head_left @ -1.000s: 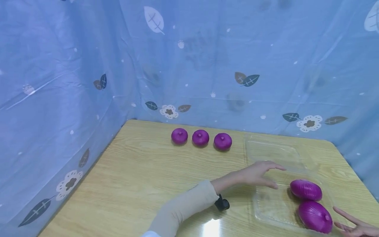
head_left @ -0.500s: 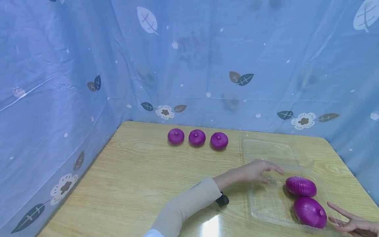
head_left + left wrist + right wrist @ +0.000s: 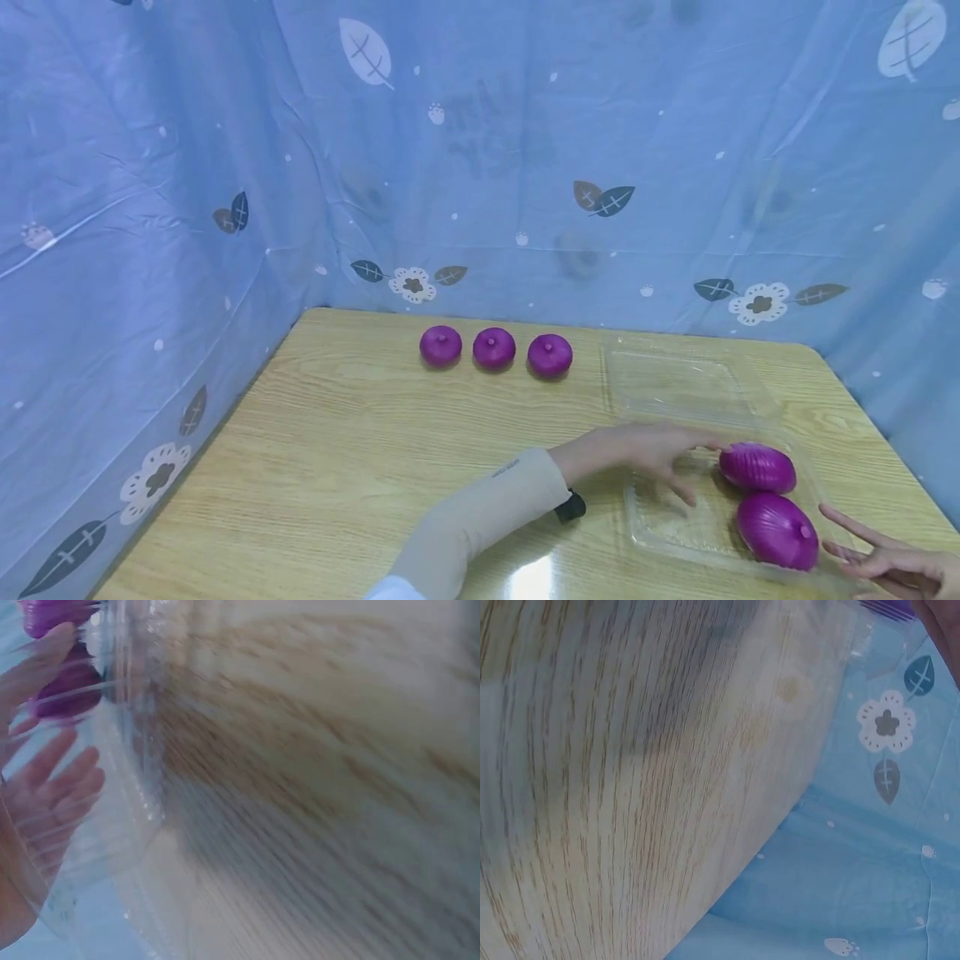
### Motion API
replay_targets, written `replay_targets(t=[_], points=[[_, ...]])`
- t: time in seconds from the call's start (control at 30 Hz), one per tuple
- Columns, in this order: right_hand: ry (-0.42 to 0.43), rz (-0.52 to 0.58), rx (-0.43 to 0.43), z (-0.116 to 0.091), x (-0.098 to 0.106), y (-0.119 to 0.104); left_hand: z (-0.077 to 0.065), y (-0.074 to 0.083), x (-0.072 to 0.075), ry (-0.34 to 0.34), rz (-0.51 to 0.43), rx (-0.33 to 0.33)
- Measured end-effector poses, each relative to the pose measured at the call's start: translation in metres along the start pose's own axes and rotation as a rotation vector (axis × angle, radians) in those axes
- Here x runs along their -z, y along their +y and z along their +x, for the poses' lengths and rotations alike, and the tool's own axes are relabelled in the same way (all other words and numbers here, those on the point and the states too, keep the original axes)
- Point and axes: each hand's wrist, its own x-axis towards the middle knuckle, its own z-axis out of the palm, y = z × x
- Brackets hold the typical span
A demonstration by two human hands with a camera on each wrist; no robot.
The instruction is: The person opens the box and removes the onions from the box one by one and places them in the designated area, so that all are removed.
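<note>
The left hand (image 3: 656, 450), in the lower right of the head frame, was positioned over a clear rectangular plastic container (image 3: 667, 529), its fingers spread; its forward fingertip lay at the left end of a purple ribbed oval onion (image 3: 759, 467), and contact could not be confirmed; a second purple rounded onion (image 3: 777, 532) lay directly below that one in the frame, both at the container's right side; the right hand (image 3: 892, 560), at the lower right corner, was apart from the left, two fingers extended beside the second onion; three purple flattened onions (image 3: 493, 348) formed a row at upper centre of the wood-grain table (image 3: 375, 467), before a blue leaf-printed curtain (image 3: 637, 125).
</note>
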Motion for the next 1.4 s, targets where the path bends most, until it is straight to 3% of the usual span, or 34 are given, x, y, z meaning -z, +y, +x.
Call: replay_targets(t=[0.17,0.3,0.37,0.57,0.67,0.77,0.83,1.0,1.1,1.27,1.4], points=[[0.101,0.046,-0.015,-0.008,-0.007,0.002,0.005,0.0,-0.001,0.038,-0.197,-0.088],[0.231,0.054,-0.018,-0.013,-0.018,0.003,0.008,-0.002,-0.002,0.07,-0.341,-0.059],[0.257,0.037,-0.01,-0.014,-0.02,0.004,0.01,-0.002,-0.002,0.084,-0.404,-0.039],[0.303,0.013,0.004,-0.017,-0.024,0.007,0.02,-0.003,-0.002,0.038,-0.529,-0.112],[0.382,-0.086,0.011,-0.018,-0.03,0.009,0.023,-0.005,-0.002,0.031,-0.575,-0.138],[0.464,-0.185,0.017,-0.018,-0.036,0.012,0.024,-0.007,-0.002,0.035,-0.562,-0.14],[0.488,-0.214,0.019,-0.018,-0.037,0.013,0.024,-0.006,-0.002,0.043,-0.489,-0.141],[0.481,-0.251,0.021,-0.018,-0.037,0.014,0.023,0.0,-0.002,0.085,-0.136,-0.099],[0.471,-0.245,0.021,-0.018,-0.036,0.013,0.023,0.003,-0.002,0.092,0.0,-0.093],[0.481,-0.256,0.037,-0.017,-0.037,0.014,0.023,0.003,-0.004,0.086,0.004,-0.163],[0.557,-0.206,0.048,-0.015,-0.041,0.016,0.023,0.003,-0.004,0.108,-0.032,-0.117]])
